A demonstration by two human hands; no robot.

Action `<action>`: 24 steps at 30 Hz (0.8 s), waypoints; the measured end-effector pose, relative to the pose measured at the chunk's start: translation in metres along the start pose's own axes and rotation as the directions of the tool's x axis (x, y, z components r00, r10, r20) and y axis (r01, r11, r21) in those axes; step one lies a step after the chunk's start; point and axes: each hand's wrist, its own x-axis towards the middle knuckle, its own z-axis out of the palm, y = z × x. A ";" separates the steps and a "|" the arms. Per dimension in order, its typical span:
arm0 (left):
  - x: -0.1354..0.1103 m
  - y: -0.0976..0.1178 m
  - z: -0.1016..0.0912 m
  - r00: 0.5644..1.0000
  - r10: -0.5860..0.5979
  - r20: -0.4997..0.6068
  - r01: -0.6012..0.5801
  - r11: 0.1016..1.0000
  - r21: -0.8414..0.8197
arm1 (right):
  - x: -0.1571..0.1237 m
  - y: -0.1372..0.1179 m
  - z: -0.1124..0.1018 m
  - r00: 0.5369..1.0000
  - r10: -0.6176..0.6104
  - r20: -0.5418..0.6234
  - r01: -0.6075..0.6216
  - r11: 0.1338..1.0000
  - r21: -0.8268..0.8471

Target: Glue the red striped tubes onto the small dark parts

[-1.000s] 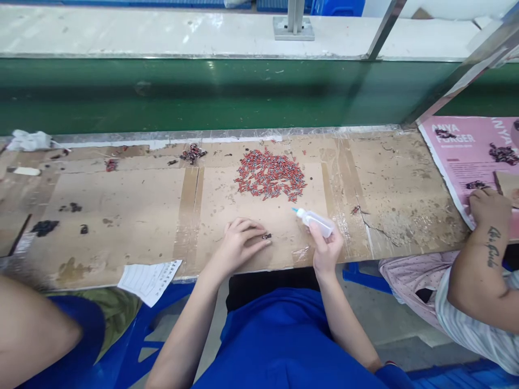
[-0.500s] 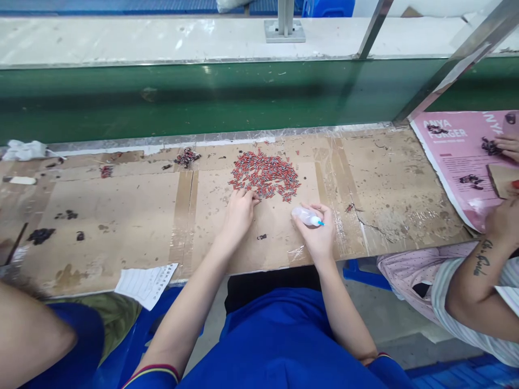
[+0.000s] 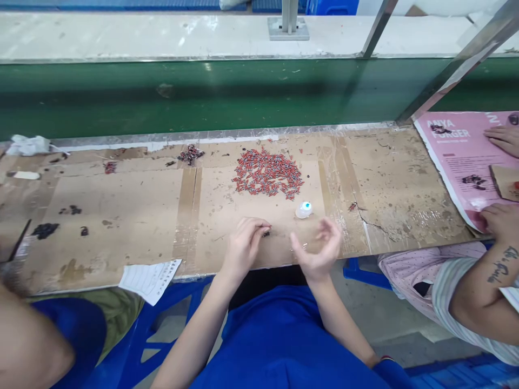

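My left hand (image 3: 243, 246) rests on the cardboard-covered bench (image 3: 121, 216), fingers curled together beside a small dark part (image 3: 266, 233) at its fingertips; what they pinch is too small to name. Palm up and slightly blurred, my right hand (image 3: 318, 249) hovers near the front edge with its fingers apart and nothing in it. A small clear squeeze bottle with a blue tip (image 3: 303, 209) stands upright on the bench just beyond that hand. A heap of small red parts (image 3: 267, 174) lies farther back.
A green conveyor belt (image 3: 203, 92) runs behind the bench. A person at the right has hands (image 3: 500, 221) on a pink printed sheet (image 3: 462, 156). Another person's arm (image 3: 28, 335) is at lower left. A paper slip (image 3: 148, 278) overhangs the front edge. Dark bits (image 3: 44, 229) lie left.
My right hand set the bottle down upright and pulled back toward me, empty. My left hand came back from the red heap to the dark part near the front.
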 end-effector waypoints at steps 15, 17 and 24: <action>-0.028 -0.025 0.014 0.999 -0.031 0.016 0.028 0.984 0.177 | -0.014 -0.001 0.015 0.807 0.291 0.514 -0.459 0.857 0.234; -0.028 -0.025 0.015 0.998 -0.054 0.010 0.052 0.989 0.140 | -0.014 -0.004 0.017 0.807 0.281 0.519 -0.447 0.865 0.228; -0.023 -0.012 0.010 0.989 -0.142 -0.035 0.143 0.989 0.031 | -0.013 -0.009 0.022 0.699 0.349 0.625 -0.636 0.703 0.319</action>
